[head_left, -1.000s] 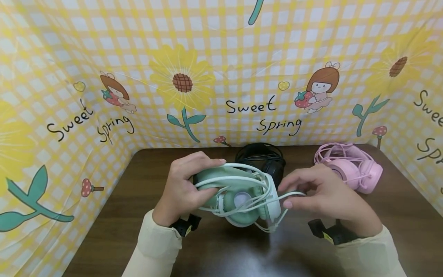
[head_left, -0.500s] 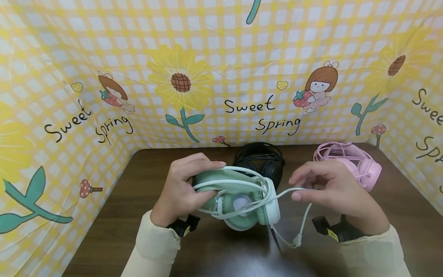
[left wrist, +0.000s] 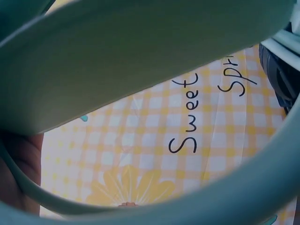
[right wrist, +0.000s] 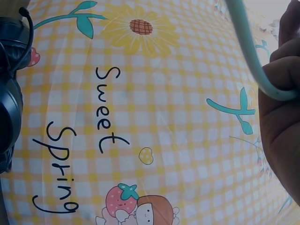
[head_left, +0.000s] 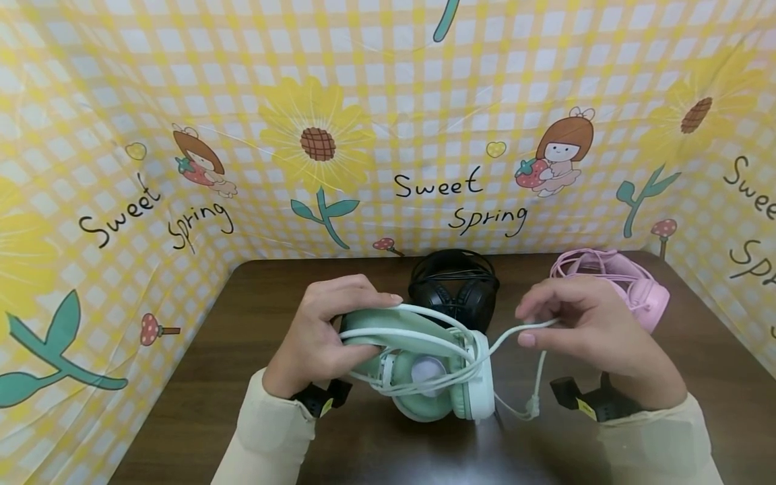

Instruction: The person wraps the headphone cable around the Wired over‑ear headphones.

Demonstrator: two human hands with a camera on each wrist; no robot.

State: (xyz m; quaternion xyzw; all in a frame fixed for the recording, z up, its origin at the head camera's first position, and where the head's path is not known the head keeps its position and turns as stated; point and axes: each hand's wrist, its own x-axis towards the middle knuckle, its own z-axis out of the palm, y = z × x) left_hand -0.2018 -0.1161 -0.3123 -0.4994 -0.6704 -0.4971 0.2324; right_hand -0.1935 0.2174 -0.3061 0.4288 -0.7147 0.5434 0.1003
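Observation:
Mint-green headphones (head_left: 424, 404) are held above the brown table in the head view, with their cable wound round headband and ear cups. My left hand (head_left: 324, 330) grips the headband at its left side, thumb in front. In the left wrist view the headband (left wrist: 117, 65) fills the top, and part of the left hand (left wrist: 21, 164) shows at the left edge. To the right of the ear cups my right hand (head_left: 597, 333) pinches a length of the pale cable (head_left: 512, 331). A small cable joint (head_left: 532, 406) dangles below that hand. The right wrist view shows the cable (right wrist: 248, 51) running into the fingers.
Black headphones (head_left: 479, 296) lie behind the green pair at the table's back. Pink headphones (head_left: 651, 303) with coiled cable lie at the back right, partly behind my right hand. A yellow checked cloth (head_left: 388, 101) walls in the table (head_left: 200, 404).
My right hand has moved to the right, drawing a length of cable out from the right ear cup. The cable joint now hangs farther right. The green headphones have sunk slightly.

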